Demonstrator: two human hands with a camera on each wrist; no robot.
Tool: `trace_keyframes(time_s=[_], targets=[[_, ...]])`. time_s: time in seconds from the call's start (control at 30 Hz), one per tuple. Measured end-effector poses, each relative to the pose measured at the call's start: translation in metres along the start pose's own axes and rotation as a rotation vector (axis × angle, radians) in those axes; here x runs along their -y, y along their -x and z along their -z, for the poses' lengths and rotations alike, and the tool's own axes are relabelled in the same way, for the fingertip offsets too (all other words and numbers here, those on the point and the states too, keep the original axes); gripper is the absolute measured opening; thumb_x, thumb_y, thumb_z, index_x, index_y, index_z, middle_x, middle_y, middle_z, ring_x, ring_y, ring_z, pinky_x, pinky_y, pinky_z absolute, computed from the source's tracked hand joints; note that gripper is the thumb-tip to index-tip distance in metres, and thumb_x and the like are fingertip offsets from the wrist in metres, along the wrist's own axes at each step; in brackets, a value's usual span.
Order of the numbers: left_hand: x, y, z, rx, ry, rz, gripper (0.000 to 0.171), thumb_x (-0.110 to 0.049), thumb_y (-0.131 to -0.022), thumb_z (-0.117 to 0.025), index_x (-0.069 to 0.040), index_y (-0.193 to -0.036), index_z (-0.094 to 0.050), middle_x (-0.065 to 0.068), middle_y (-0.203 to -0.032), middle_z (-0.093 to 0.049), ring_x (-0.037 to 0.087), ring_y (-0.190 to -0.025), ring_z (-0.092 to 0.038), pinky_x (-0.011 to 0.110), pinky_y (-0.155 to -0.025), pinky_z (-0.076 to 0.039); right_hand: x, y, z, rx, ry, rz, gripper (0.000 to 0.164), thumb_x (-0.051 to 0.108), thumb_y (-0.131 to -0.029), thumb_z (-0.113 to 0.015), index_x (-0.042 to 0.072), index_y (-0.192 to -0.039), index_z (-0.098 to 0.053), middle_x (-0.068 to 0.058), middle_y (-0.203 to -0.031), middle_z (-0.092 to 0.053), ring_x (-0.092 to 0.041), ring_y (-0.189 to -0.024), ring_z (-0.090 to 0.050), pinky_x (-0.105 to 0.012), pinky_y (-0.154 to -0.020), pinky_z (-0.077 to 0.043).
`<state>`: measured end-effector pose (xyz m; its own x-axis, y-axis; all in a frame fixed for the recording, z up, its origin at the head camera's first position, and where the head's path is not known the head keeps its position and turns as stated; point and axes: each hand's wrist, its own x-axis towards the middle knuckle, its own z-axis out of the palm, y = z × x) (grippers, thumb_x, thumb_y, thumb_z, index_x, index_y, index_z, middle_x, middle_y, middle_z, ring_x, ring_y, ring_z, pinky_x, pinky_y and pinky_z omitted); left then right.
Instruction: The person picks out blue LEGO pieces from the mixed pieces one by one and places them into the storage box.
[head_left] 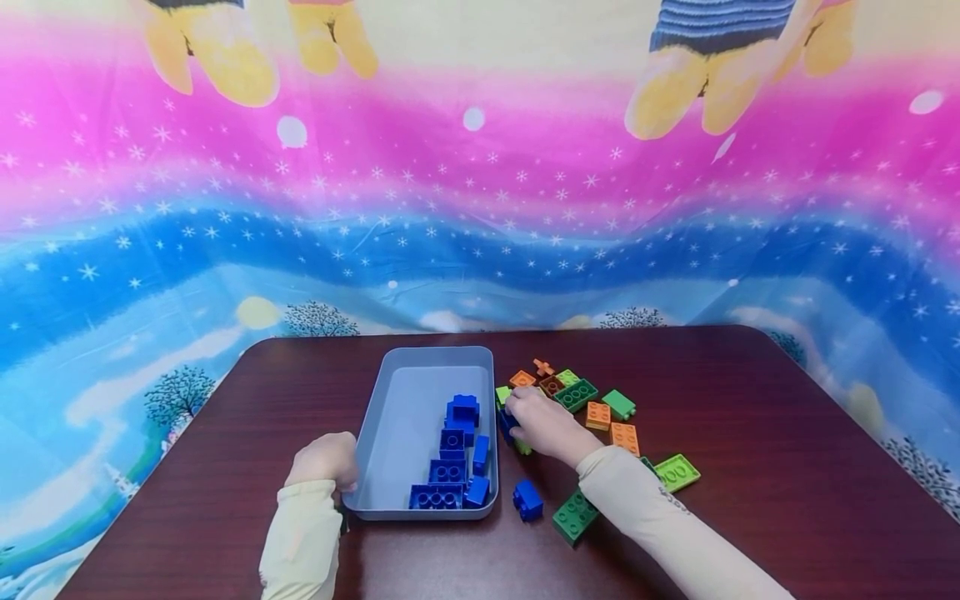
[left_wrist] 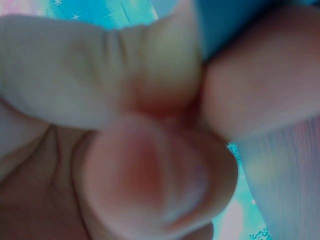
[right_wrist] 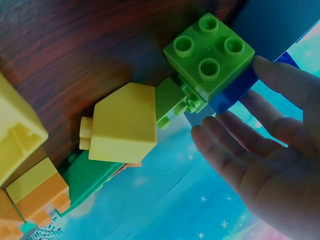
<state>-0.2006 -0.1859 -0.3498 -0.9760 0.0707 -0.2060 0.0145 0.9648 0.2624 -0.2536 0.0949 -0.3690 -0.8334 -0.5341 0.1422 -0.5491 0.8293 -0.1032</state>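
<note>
My left hand (head_left: 324, 462) grips the near left rim of a grey plastic tray (head_left: 390, 400); the left wrist view shows its thumb and fingers blurred against the tray wall (left_wrist: 235, 22). Several blue toy building bricks (head_left: 447, 472) lie along the tray's right side. Just outside the right wall, my right hand (head_left: 551, 425) pinches a blue brick (right_wrist: 232, 92) between thumb and fingertips. A lime green brick (right_wrist: 207, 55) with round studs stands right against that blue brick. Part of the blue brick is hidden behind the thumb.
Orange bricks (head_left: 624, 437), dark green bricks (head_left: 576, 517) and a lime brick (head_left: 677, 472) lie scattered around the right arm. Another blue brick (head_left: 528, 500) sits near the tray's near right corner. A patterned cloth (head_left: 480, 208) hangs behind the dark wooden table (head_left: 787, 417).
</note>
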Motion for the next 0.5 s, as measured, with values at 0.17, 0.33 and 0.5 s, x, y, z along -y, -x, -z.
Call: trace_keyframes(time_s=[0.17,0.33,0.5], targets=[[0.0006,0.0000,0.0000,0.002,0.003,-0.001,0.018,0.010,-0.067,-0.058,-0.003,-0.056,-0.051,0.006,-0.047,-0.048,0.012,-0.036,-0.043,0.025,-0.040,-0.033,0.0015,-0.0009,0.0009,-0.003,-0.011,0.001,0.019,0.008,-0.074,-0.072,0.001,-0.088,-0.061,-0.005,-0.081,-0.052,-0.018,-0.077,-0.050,-0.029,-0.067,-0.048],[0.0010,-0.0004,0.0002,0.005,0.009,0.003,0.017,0.010,-0.067,-0.058,-0.003,-0.058,-0.051,0.007,-0.048,-0.048,0.013,-0.036,-0.043,0.025,-0.040,-0.034,0.0013,-0.0010,0.0006,0.001,-0.028,-0.004,0.016,0.008,-0.074,-0.072,0.002,-0.085,-0.061,-0.005,-0.078,-0.052,-0.017,-0.074,-0.050,-0.028,-0.063,-0.047],[0.0018,-0.0004,-0.0005,0.005,0.008,0.003,0.016,0.009,-0.067,-0.058,-0.003,-0.059,-0.051,0.007,-0.049,-0.049,0.013,-0.037,-0.043,0.026,-0.040,-0.035,0.0005,-0.0005,0.0001,-0.012,-0.048,0.010,0.015,0.008,-0.075,-0.071,0.002,-0.085,-0.062,-0.006,-0.080,-0.054,-0.019,-0.077,-0.052,-0.029,-0.064,-0.048]])
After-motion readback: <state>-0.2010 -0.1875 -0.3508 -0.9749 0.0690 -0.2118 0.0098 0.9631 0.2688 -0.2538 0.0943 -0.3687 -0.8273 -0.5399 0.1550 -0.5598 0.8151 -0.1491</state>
